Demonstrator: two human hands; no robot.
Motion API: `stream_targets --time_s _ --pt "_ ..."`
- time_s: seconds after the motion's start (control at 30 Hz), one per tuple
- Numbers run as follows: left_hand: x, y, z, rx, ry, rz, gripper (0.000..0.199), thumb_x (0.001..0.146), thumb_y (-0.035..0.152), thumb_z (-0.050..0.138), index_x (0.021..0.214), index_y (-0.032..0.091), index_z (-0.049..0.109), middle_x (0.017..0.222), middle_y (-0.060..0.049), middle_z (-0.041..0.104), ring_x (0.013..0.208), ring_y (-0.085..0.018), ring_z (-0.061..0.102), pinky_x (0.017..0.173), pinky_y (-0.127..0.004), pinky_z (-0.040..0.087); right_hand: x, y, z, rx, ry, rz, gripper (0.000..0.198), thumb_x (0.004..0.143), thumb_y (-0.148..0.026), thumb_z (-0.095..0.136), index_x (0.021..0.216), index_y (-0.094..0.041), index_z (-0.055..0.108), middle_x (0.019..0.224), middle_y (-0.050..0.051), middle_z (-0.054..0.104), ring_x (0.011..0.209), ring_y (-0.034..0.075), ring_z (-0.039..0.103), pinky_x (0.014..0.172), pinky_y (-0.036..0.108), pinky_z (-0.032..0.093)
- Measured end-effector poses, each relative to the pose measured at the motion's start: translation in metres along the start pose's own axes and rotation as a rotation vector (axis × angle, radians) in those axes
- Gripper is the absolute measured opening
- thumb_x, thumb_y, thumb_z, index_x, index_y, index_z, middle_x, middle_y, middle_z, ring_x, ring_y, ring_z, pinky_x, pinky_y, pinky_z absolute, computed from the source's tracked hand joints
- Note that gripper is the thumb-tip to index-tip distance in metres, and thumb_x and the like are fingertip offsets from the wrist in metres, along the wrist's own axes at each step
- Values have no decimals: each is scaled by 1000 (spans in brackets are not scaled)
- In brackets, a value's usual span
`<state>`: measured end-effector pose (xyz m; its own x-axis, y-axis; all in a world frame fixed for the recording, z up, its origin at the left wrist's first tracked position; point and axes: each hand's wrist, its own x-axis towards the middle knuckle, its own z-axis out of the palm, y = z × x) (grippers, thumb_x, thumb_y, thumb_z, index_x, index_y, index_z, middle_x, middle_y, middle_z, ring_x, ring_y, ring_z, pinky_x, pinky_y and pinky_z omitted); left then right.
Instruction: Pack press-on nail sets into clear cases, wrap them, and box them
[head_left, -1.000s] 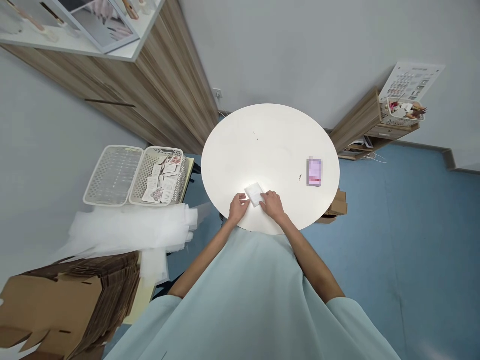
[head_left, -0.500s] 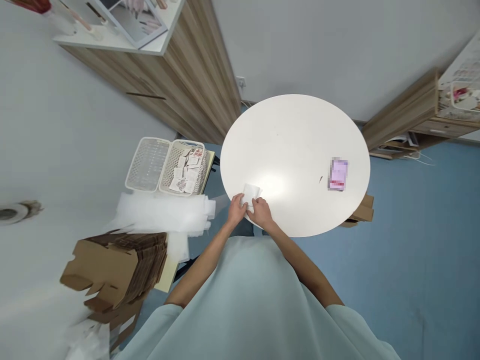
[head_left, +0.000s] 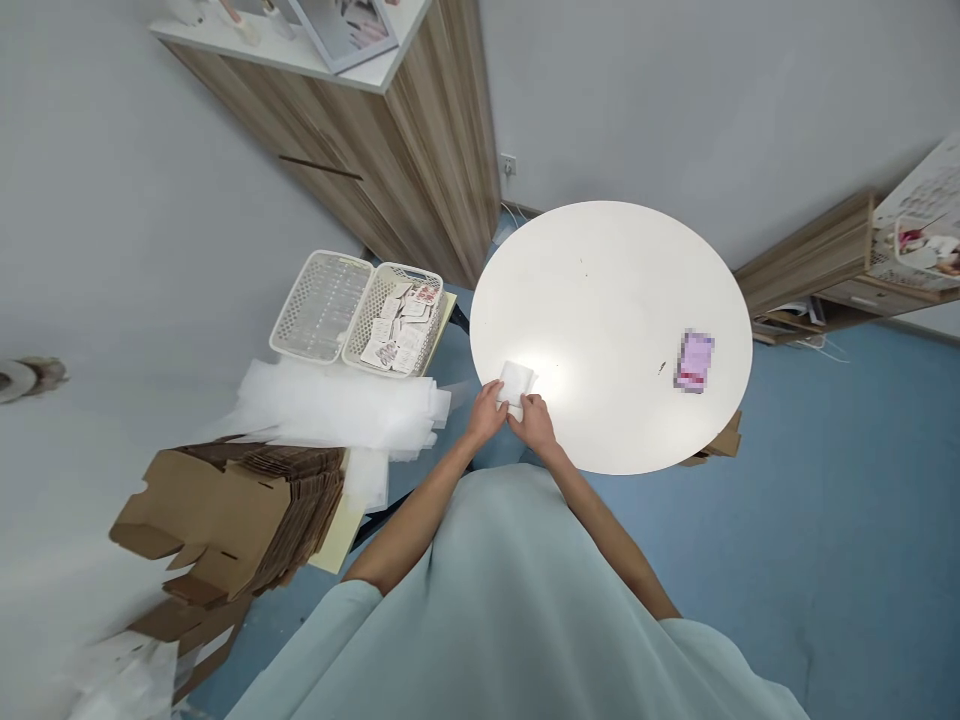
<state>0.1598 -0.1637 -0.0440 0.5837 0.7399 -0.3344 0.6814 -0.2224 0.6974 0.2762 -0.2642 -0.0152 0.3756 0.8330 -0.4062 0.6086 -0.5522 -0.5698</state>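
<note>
Between my hands is a small white folded packet (head_left: 517, 380), perhaps foam sheet, at the near-left edge of the round white table (head_left: 607, 270). My left hand (head_left: 487, 414) grips its left side, fingers bent over the edge. On the right side, my right hand (head_left: 535, 423) pinches the packet's near corner. Both thumbs meet close to the lower fold, where a narrow flap shows. Anything inside the packet is hidden.
A blurred-out purple item (head_left: 694, 360) lies on the table's right. To my left are an open white basket (head_left: 352, 355) of small cards or packets, white foam sheets (head_left: 337, 405) and stacked flat cardboard boxes (head_left: 217, 515). A wood-grain cabinet (head_left: 427, 150) stands behind.
My view has shifted, so the table and basket appear further right. Both hands keep hold of the packet, and its near flap shows more clearly between the thumbs.
</note>
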Motion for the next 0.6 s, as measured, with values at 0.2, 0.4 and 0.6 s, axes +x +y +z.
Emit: stream_targets --time_s 0.2,0.4,0.6 --pt "-21 -19 -53 -96 -73 95 45 97 27 57 140 15 61 148 -17 61 138 -31 59 120 -49 45 -6 -36 2 -66 123 78 49 100 -35 61 140 -8 61 136 23 60 129 34 56 107 43 49" --pt "-84 -81 -152 -155 76 64 42 99 34 55 138 19 64 140 -12 67 127 -29 66 111 -44 53 -23 -107 20 -45 215 -140 50 103 -43 55 144 -14 61 132 20 63 130 34 58 110 49 50" --pt "-186 -161 -243 -107 340 -65 35 102 35 52 130 22 66 130 -9 71 121 -27 68 106 -41 53 -31 -190 59 -28 84 -295 48 103 -50 55 138 -18 66 130 18 65 123 33 62 102 50 56"
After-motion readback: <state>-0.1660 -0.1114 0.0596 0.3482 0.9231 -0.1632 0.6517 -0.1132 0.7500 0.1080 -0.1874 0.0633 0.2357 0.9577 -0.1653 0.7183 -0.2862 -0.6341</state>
